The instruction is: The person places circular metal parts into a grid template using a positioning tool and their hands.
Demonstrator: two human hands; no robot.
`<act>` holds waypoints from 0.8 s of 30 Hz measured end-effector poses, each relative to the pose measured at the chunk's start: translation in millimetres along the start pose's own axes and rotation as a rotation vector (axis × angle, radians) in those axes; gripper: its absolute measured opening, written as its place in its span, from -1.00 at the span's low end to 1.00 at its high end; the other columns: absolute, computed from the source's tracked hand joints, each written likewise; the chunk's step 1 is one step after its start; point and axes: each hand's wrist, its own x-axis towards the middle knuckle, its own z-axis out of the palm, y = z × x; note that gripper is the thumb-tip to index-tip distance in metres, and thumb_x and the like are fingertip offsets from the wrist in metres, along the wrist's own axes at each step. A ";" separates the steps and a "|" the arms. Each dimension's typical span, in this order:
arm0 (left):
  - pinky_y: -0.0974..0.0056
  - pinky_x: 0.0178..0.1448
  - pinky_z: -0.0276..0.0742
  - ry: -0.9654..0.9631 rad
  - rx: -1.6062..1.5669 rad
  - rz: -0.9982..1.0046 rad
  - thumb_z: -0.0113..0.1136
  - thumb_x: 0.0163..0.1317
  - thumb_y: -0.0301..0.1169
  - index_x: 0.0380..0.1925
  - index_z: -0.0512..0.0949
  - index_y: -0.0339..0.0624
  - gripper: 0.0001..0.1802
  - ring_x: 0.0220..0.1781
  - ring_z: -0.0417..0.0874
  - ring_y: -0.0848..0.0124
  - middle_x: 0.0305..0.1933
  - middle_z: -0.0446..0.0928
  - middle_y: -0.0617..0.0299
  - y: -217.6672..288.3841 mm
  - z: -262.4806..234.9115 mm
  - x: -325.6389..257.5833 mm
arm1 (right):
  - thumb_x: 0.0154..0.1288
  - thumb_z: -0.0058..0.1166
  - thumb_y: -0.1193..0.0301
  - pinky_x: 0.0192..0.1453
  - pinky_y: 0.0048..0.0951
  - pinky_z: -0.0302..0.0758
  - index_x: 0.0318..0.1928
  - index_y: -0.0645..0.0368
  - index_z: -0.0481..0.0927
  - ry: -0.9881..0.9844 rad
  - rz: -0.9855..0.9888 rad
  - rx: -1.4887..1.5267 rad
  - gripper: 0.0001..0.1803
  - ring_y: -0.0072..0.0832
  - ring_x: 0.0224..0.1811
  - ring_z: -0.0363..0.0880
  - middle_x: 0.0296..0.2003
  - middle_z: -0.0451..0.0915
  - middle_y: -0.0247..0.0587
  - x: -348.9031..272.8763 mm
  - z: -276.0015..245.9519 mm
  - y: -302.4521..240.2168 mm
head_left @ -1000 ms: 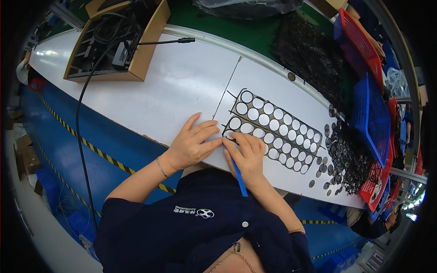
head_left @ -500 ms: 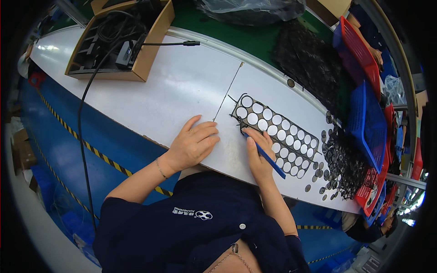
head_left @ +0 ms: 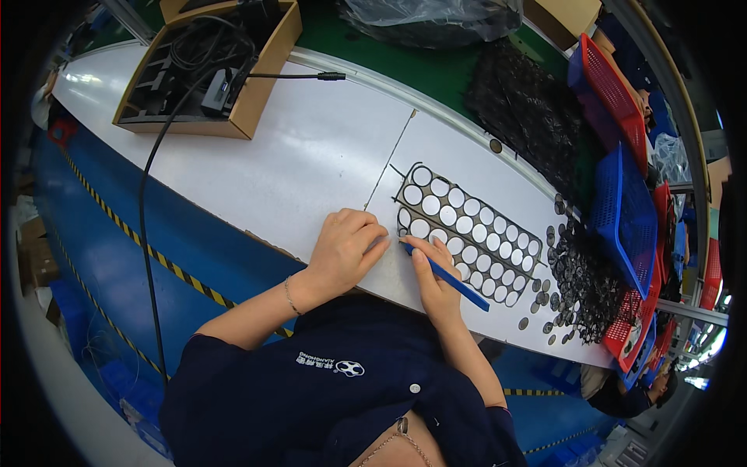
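A black panel with rows of white round discs lies slantwise on the white table. My right hand is closed around a slim blue flat tool, whose tip rests at the panel's near left corner. The exact kind of tool does not show. Just left of that corner is my left hand, its fingers bent and drawn together. Whatever may be between its fingertips is hidden. Thin black strands stick out from the panel's far left corner.
Loose black round pieces are heaped right of the panel. Blue basket and red basket stand along the right side. A cardboard box with cables and devices sits at the far left, its black cable hanging down.
My left hand has moved right toward the panel's corner, and its fingers have drawn in. My right hand and the blue tool have shifted slightly down and left, uncovering more discs.
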 end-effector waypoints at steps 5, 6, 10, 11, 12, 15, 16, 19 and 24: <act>0.21 -0.09 0.50 0.004 -0.048 -0.004 0.33 0.20 -0.43 -0.07 0.63 -0.24 -0.71 -0.22 0.59 0.24 -0.16 0.58 0.14 5.2 5.8 7.1 | 0.52 0.01 0.35 0.44 -0.17 0.24 0.07 0.23 0.65 0.019 0.055 0.137 -0.71 -0.39 0.08 0.62 -0.02 0.71 -0.16 2.7 -3.4 -2.7; 0.26 -0.18 0.53 -0.057 -0.200 -0.137 0.28 0.25 -0.44 0.03 0.57 -0.25 -0.66 -0.29 0.62 0.29 -0.12 0.60 0.12 6.6 6.4 7.2 | 0.52 0.01 0.35 0.44 -0.17 0.24 0.07 0.23 0.65 0.018 0.047 0.136 -0.71 -0.39 0.08 0.62 -0.02 0.71 -0.16 3.2 -3.3 -3.4; 0.39 -0.38 0.55 -0.192 -0.647 -0.470 0.14 0.39 -0.44 0.29 0.35 -0.23 -0.52 -0.41 0.69 0.45 -0.03 0.63 0.06 11.9 9.6 11.3 | 0.54 -0.01 0.32 0.29 -0.42 0.37 0.12 0.29 0.63 0.054 0.200 0.299 -0.66 -0.45 0.08 0.58 0.01 0.68 -0.13 1.6 -3.6 -13.5; 0.41 -0.40 0.56 -0.230 -0.713 -0.505 0.10 0.42 -0.43 0.33 0.27 -0.20 -0.49 -0.36 0.71 0.46 -0.03 0.64 0.07 11.8 15.1 7.0 | 0.54 -0.01 0.30 0.25 -0.48 0.38 0.13 0.32 0.62 0.061 0.207 0.280 -0.63 -0.47 0.08 0.56 0.01 0.67 -0.14 0.9 -4.1 -15.2; 0.40 -0.41 0.55 -0.265 -0.777 -0.582 0.09 0.43 -0.44 0.31 0.26 -0.19 -0.51 -0.36 0.71 0.47 -0.06 0.64 0.10 13.5 14.6 10.9 | 0.53 0.00 0.31 0.26 -0.47 0.38 0.14 0.32 0.61 0.063 0.222 0.290 -0.63 -0.46 0.09 0.56 0.01 0.67 -0.12 0.4 -4.9 -12.3; 0.42 -0.34 0.56 -0.282 -0.946 -0.620 0.06 0.44 -0.49 0.26 0.31 -0.18 -0.59 -0.29 0.66 0.49 -0.12 0.57 0.15 12.9 22.1 16.4 | 0.53 0.00 0.31 0.25 -0.46 0.38 0.12 0.34 0.61 0.085 0.228 0.332 -0.63 -0.47 0.10 0.54 0.04 0.65 -0.12 -2.0 -5.5 -8.0; 0.42 -0.32 0.56 -0.296 -1.002 -0.623 0.06 0.45 -0.49 0.25 0.32 -0.18 -0.60 -0.26 0.65 0.49 -0.14 0.55 0.17 13.1 23.6 16.5 | 0.53 0.00 0.31 0.25 -0.45 0.38 0.12 0.34 0.62 0.087 0.232 0.339 -0.63 -0.48 0.10 0.54 0.04 0.65 -0.13 -3.2 -7.0 -8.5; 0.42 -0.29 0.57 -0.289 -0.996 -0.622 0.05 0.45 -0.50 0.21 0.36 -0.21 -0.64 -0.23 0.65 0.52 -0.17 0.54 0.20 9.3 24.7 14.7 | 0.53 0.00 0.32 0.23 -0.45 0.39 0.11 0.34 0.62 0.073 0.245 0.357 -0.64 -0.49 0.10 0.53 0.04 0.65 -0.13 -3.5 -7.0 -8.7; 0.42 -0.20 0.59 -0.241 -0.968 -0.578 0.05 0.44 -0.53 0.19 0.41 -0.25 -0.66 -0.21 0.65 0.53 -0.16 0.55 0.22 8.1 22.8 9.6 | 0.50 0.00 0.36 0.31 -0.36 0.37 0.10 0.34 0.63 0.047 0.156 0.304 -0.66 -0.37 0.17 0.54 0.07 0.64 -0.08 -2.1 -4.9 -4.2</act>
